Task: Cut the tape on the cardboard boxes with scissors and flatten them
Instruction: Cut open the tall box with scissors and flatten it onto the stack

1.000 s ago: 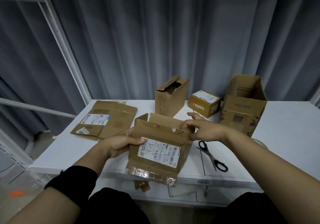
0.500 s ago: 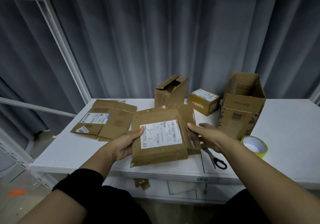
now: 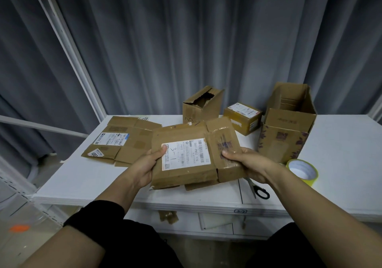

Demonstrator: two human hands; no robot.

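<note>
While the scissors [image 3: 258, 189] lie on the table [image 3: 82, 176], my left hand [image 3: 144, 169] and right hand [image 3: 247, 165] grip the flattened box [image 3: 186, 176] by its sides.

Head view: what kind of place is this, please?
Probably a curtained packing or sorting workspace: grey pleated curtain behind a white table, used brown cardboard shipping boxes, a yellow tape roll.
</note>
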